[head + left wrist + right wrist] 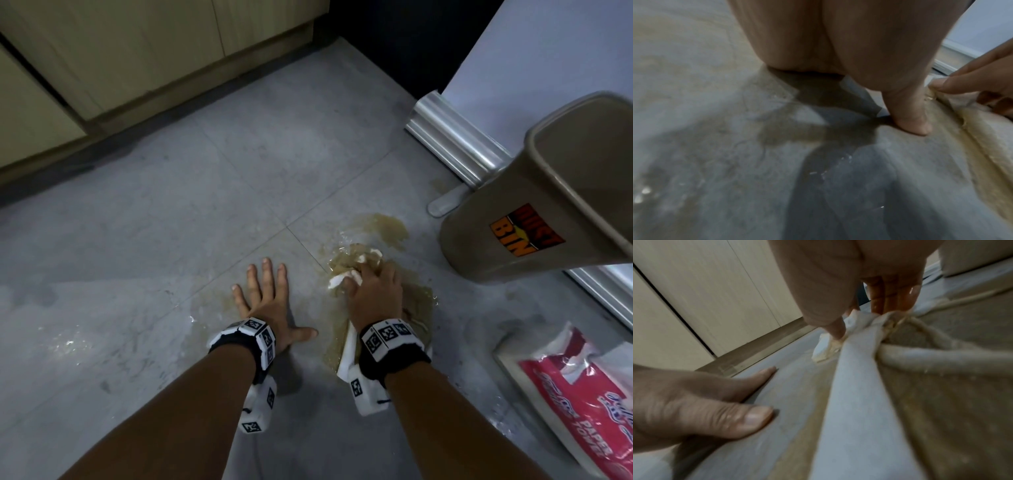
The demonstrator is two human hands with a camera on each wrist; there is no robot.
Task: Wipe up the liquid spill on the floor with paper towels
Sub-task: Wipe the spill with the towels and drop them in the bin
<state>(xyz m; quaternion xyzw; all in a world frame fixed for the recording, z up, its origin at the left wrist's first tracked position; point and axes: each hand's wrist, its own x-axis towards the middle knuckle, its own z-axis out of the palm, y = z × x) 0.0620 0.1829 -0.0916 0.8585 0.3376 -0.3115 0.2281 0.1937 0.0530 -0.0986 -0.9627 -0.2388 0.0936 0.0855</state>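
A brownish liquid spill (pixel 383 228) spreads over the grey floor tiles (pixel 191 192) near the dustbin. My right hand (pixel 371 287) bunches and grips a soaked paper towel (pixel 352 270) lying in the spill; in the right wrist view the paper towel (pixel 859 386) is gathered into folds under my fingers (pixel 892 293), part white, part stained tan. My left hand (pixel 270 301) lies flat on the floor to the left of the towel, fingers spread. In the left wrist view its thumb (pixel 908 116) presses the wet tile beside the stained paper towel (pixel 982 138).
A tan dustbin (pixel 534 212) stands at the right by a metal skirting (pixel 455 137). A red and white paper towel pack (pixel 579 397) lies at the lower right. Wooden cabinets (pixel 113 61) run along the far left. Wet streaks (pixel 68 342) glisten at the left.
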